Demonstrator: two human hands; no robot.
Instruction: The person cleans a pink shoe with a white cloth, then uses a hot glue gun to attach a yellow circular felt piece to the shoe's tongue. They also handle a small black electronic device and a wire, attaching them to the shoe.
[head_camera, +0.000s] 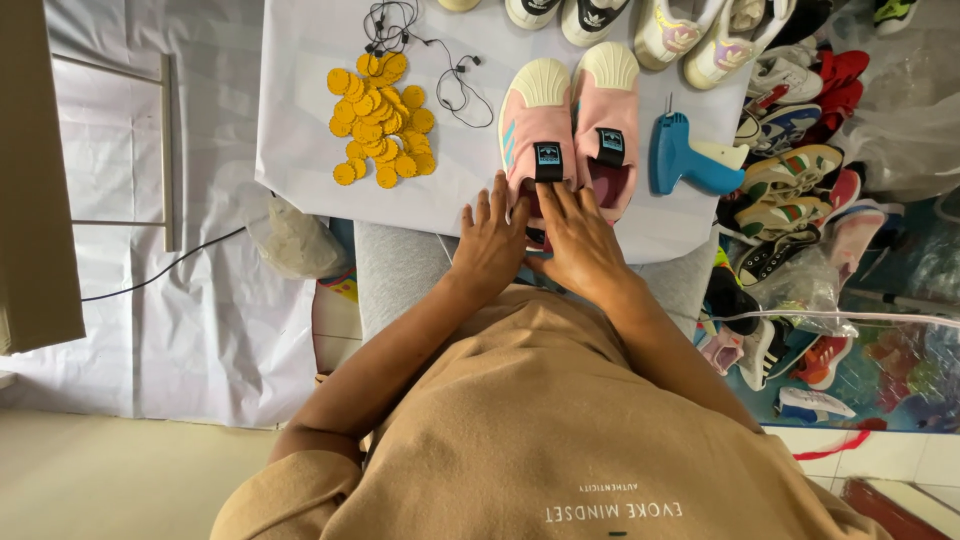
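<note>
1. pair of pink slip-on shoes (572, 130) w/ cream toe caps is lying side by side on a white table (300, 120), toes pointing away from the person, heels at the near edge, so the openings are facing the hands.
2. left hand (490, 245) is lying flat, fingers spread, fingertips touching the heel end of the left shoe; not gripping anything.
3. right hand (578, 240) is also lying open & flat, fingers reaching onto the heel area btwn the two shoes, seemingly steadying the pair; part of the heels is hidden under both hands.
4. blue tag gun (690, 158) is sitting just right of the shoes, within easy reach of the right hand.
5. heap of yellow round tags (382, 120) is sitting to the left, well apart from the shoes, w/ black earphones (430, 50) near it.
6. more shoes are lining the far table edge, & a jumbled shoe pile (800, 180) is sitting on the floor to the right.
</note>
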